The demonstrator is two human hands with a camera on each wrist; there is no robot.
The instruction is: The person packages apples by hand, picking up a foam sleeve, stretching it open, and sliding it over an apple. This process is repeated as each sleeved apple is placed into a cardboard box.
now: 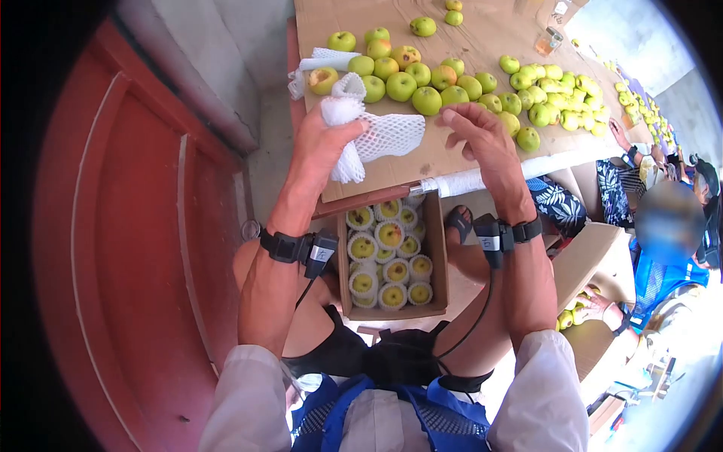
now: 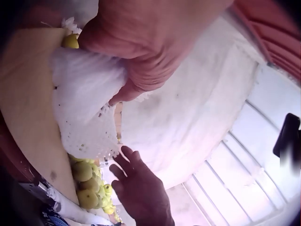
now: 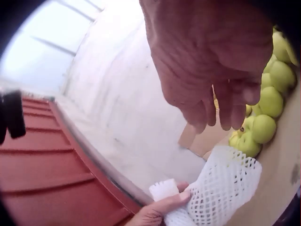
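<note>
My left hand (image 1: pixel 322 147) grips several white foam net sleeves above the near edge of the table, its thumb laid across them. One foam net sleeve (image 1: pixel 393 136) sticks out flat towards the right; in the right wrist view its open mesh (image 3: pixel 225 183) shows clearly. My right hand (image 1: pixel 488 147) hovers to the right of that sleeve, fingers loosely bent and holding nothing. Just beyond both hands lies a row of green apples (image 1: pixel 427 101), some with brown or reddish patches. In the left wrist view the right hand's fingertips (image 2: pixel 126 150) appear close to the sleeve's end.
Below the table edge, between the knees, a cardboard box (image 1: pixel 441 256) holds apples in foam nets. More loose apples (image 1: pixel 557 94) are heaped to the right on the cardboard-covered table (image 1: pixel 482 30). A red door (image 1: pixel 143 226) stands at left. Another person handles apples at right.
</note>
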